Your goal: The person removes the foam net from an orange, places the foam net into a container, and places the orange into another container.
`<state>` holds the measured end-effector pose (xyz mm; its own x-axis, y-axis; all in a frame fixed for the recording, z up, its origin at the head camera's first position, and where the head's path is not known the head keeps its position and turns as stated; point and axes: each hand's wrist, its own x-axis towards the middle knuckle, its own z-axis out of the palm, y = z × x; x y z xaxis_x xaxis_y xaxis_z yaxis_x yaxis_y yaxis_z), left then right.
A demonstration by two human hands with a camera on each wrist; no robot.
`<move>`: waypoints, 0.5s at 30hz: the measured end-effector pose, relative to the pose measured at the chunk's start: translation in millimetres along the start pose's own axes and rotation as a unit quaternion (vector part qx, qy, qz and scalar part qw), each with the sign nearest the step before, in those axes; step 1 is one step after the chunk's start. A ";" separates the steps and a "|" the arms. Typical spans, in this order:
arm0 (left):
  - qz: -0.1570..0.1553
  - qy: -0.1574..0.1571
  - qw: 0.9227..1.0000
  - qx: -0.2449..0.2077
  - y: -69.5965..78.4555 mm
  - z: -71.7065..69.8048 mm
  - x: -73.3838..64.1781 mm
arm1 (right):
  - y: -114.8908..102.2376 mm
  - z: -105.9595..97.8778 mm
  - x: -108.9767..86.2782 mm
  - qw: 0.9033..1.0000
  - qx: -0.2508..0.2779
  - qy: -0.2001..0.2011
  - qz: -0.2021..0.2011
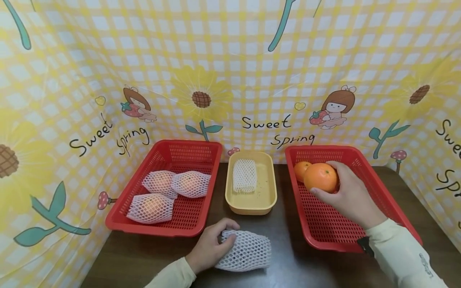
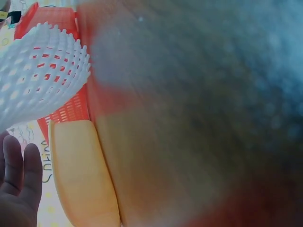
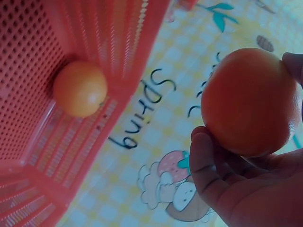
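My right hand [image 1: 349, 192] grips an orange [image 1: 321, 178] between thumb and fingers, over the right red basket [image 1: 390, 196]. In the right wrist view the held orange [image 3: 251, 101] is up off the basket, and a second orange [image 3: 80, 89] sits in a basket corner. Over the table's front part, my left hand [image 1: 213, 245] holds a white foam fruit net [image 1: 248, 251], its thumb lying across one end. Through the mesh of that net [image 2: 47, 71] only red plastic shows, with no fruit inside.
Three net-wrapped oranges [image 1: 153, 206] lie in the left red basket [image 1: 191, 226]. Between the baskets stands a yellow tray [image 1: 264, 198] with a flat foam net [image 1: 245, 176] in it. A checked cloth [image 1: 245, 80] hangs behind the dark table [image 1: 288, 248].
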<state>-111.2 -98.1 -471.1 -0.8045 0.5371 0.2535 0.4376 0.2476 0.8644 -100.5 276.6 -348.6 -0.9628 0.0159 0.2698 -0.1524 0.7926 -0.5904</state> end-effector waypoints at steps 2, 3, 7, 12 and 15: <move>0.003 -0.004 1.000 0.007 0.5 -0.6 0.4 | 4.8 -2.1 4.8 1.000 0.000 -0.005 0.009; 0.004 -0.006 1.000 0.010 0.6 -0.9 0.6 | 6.9 -2.7 7.0 1.000 0.000 -0.008 0.013; 0.010 -0.007 1.000 0.016 0.2 -0.6 0.2 | 15.0 -4.5 16.2 0.999 -0.004 -0.018 0.029; 0.018 -0.014 0.999 0.032 -1.5 0.4 0.4 | 26.6 -7.9 29.2 0.999 -0.015 -0.019 0.037; 0.017 -0.019 0.999 0.044 -2.6 1.0 -0.5 | 34.0 -9.2 39.8 0.999 -0.023 -0.015 0.034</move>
<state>-111.5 -98.2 -473.9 -0.7731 0.5768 0.2639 0.4997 0.2977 0.8134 -142.0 309.8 -350.9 -0.9770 0.0522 0.2065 -0.0771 0.8172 -0.5712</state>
